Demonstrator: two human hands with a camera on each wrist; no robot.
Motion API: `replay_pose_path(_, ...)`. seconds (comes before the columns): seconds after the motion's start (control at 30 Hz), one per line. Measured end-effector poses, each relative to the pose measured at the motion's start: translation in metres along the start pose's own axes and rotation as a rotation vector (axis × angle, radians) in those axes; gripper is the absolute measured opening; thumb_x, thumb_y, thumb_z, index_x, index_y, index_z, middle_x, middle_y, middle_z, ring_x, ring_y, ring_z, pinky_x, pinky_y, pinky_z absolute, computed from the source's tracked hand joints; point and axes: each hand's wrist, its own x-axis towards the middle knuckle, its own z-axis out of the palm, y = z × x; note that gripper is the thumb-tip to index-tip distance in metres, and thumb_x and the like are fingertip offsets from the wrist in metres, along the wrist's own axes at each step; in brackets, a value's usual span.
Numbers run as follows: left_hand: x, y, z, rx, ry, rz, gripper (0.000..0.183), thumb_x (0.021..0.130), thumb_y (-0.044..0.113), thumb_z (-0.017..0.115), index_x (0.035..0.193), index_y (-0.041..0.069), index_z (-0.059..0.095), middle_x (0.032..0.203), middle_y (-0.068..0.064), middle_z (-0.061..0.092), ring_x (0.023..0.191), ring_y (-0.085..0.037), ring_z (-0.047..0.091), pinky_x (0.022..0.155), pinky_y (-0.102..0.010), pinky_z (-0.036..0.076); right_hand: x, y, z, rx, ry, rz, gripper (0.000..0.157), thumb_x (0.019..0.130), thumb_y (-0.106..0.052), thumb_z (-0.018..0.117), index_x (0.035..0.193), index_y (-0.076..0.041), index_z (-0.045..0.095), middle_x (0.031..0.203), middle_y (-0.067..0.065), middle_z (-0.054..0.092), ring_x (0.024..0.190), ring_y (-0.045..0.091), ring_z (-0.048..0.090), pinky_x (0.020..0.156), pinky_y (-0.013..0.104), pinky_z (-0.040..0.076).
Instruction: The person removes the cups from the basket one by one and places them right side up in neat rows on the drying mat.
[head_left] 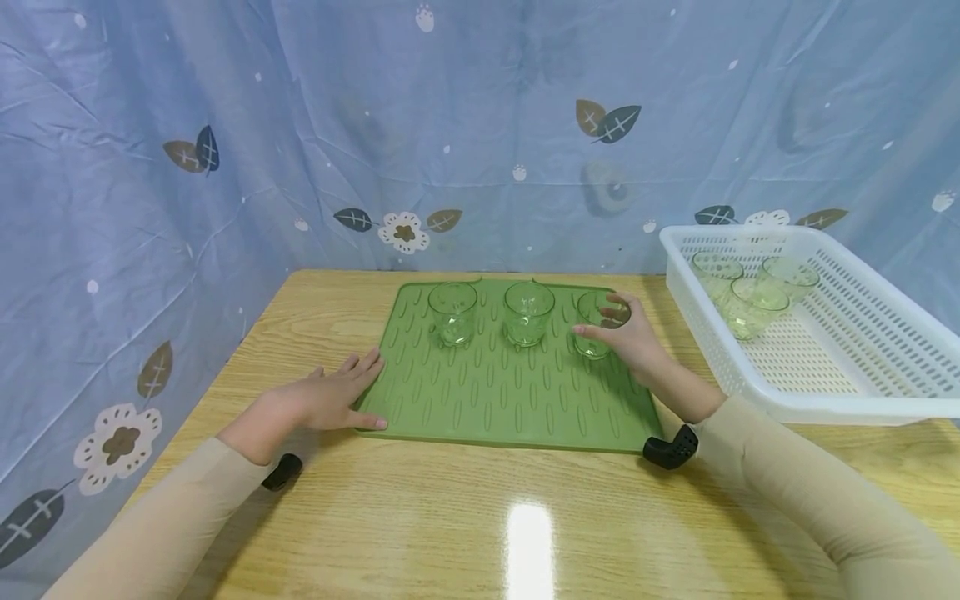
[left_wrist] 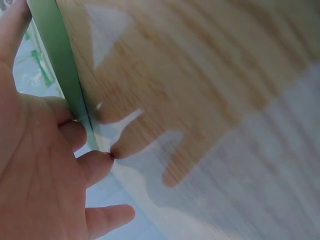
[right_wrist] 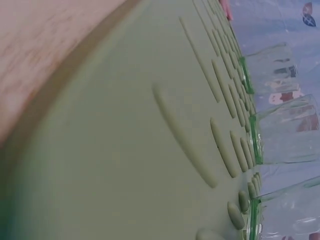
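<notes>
A green ribbed mat (head_left: 487, 400) lies on the table with three clear, green-tinted glasses standing upright in a row on its far half. My right hand (head_left: 633, 337) holds the rightmost glass (head_left: 591, 340), thumb on the near side and fingers round the far side. The middle glass (head_left: 528, 312) and the left glass (head_left: 453, 315) stand apart from it. In the right wrist view the held glass (right_wrist: 287, 215) shows nearest, its base on the mat. My left hand (head_left: 330, 400) rests at the mat's left edge, fingers spread, thumb on the near corner.
A white plastic basket (head_left: 855, 407) with slotted walls sits on the right of the table. Three more glasses (head_left: 757, 308) stand inside its left part. Behind the wooden table (head_left: 420, 508) hangs a blue patterned curtain (head_left: 480, 125), which also runs along the left side.
</notes>
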Motion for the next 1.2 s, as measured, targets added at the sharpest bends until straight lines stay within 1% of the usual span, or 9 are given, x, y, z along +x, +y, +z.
replay_pose_path(0.17, -0.001, 0.000, 0.001, -0.002, 0.008, 0.003, 0.105, 0.096, 0.065, 0.057, 0.163, -0.001, 0.012, 0.169, -0.022, -0.001, 0.152, -0.050, 0.005, 0.110, -0.080, 0.006, 0.001, 0.000, -0.001, -0.025, -0.014, -0.002, 0.100, 0.091, -0.016, 0.081, 0.162, -0.003, 0.011, 0.159, 0.029, 0.030, 0.146, 0.045, 0.032, 0.116, 0.057, 0.035)
replay_pose_path(0.33, 0.000, 0.000, 0.002, -0.012, 0.010, 0.004, 0.105, 0.096, 0.066, 0.057, 0.163, -0.001, 0.012, 0.170, -0.021, -0.002, 0.152, -0.049, 0.004, 0.111, -0.080, 0.005, 0.004, 0.001, -0.002, -0.048, -0.019, -0.007, 0.101, 0.089, -0.014, 0.081, 0.162, -0.002, 0.012, 0.159, 0.028, 0.031, 0.145, 0.045, 0.033, 0.115, 0.057, 0.036)
replay_pose_path(0.57, 0.001, -0.002, 0.003, -0.015, 0.005, -0.003, 0.106, 0.095, 0.067, 0.057, 0.164, 0.001, 0.011, 0.170, -0.020, -0.003, 0.152, -0.048, 0.003, 0.112, -0.079, 0.004, 0.000, 0.003, -0.006, -0.039, -0.037, -0.025, 0.107, 0.089, -0.006, 0.080, 0.163, -0.005, 0.002, 0.160, 0.031, 0.027, 0.146, 0.047, 0.031, 0.116, 0.058, 0.034)
replay_pose_path(0.87, 0.000, -0.001, 0.001, -0.017, 0.007, 0.000, 0.105, 0.096, 0.065, 0.058, 0.164, 0.000, 0.011, 0.170, -0.021, -0.002, 0.152, -0.049, 0.003, 0.111, -0.079, 0.004, 0.001, 0.002, -0.013, -0.056, -0.042, -0.037, 0.106, 0.090, -0.011, 0.080, 0.163, -0.006, 0.003, 0.160, 0.030, 0.029, 0.145, 0.046, 0.033, 0.117, 0.058, 0.032)
replay_pose_path(1.2, 0.002, -0.001, 0.002, -0.002, 0.012, 0.005, 0.106, 0.095, 0.066, 0.057, 0.164, -0.001, 0.011, 0.170, -0.021, -0.002, 0.152, -0.050, 0.004, 0.111, -0.080, 0.005, -0.003, -0.001, -0.019, -0.013, -0.066, -0.028, 0.103, 0.094, -0.012, 0.076, 0.164, -0.007, 0.001, 0.163, 0.029, 0.021, 0.147, 0.047, 0.028, 0.118, 0.059, 0.030)
